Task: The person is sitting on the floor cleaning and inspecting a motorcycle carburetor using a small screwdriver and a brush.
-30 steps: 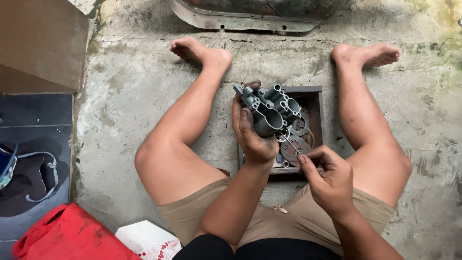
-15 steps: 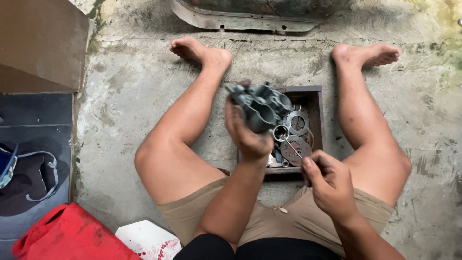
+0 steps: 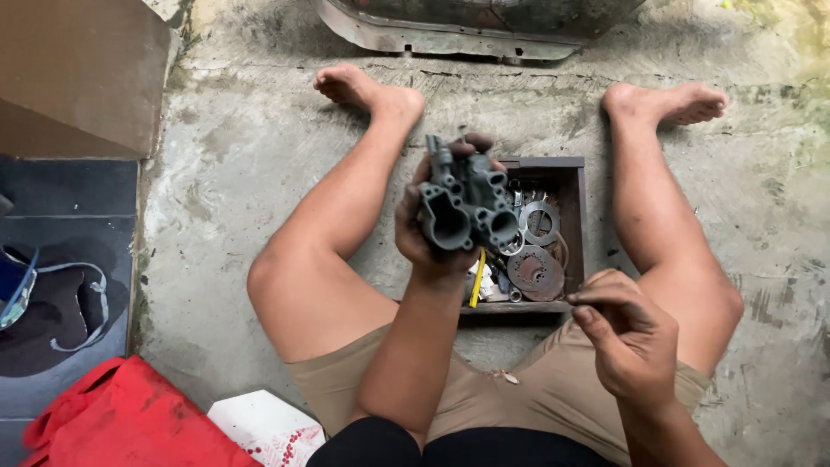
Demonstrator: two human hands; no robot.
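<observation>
We hold the grey metal housing (image 3: 465,203) upright, bores facing us, left hand (image 3: 428,229) fingers clamped around it. Our right hand (image 3: 629,333) hovers near the wooden tray (image 3: 575,229), fingers pinched together.

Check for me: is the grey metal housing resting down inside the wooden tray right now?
No, the left hand holds the grey metal housing up above the wooden tray, clear of the parts lying in it.

red bag (image 3: 121,419), white patterned box (image 3: 268,428), dark mat (image 3: 65,259), brown board (image 3: 78,73).

Khaki shorts (image 3: 519,398), black shirt hem (image 3: 450,445), bare feet, bare forearms
</observation>
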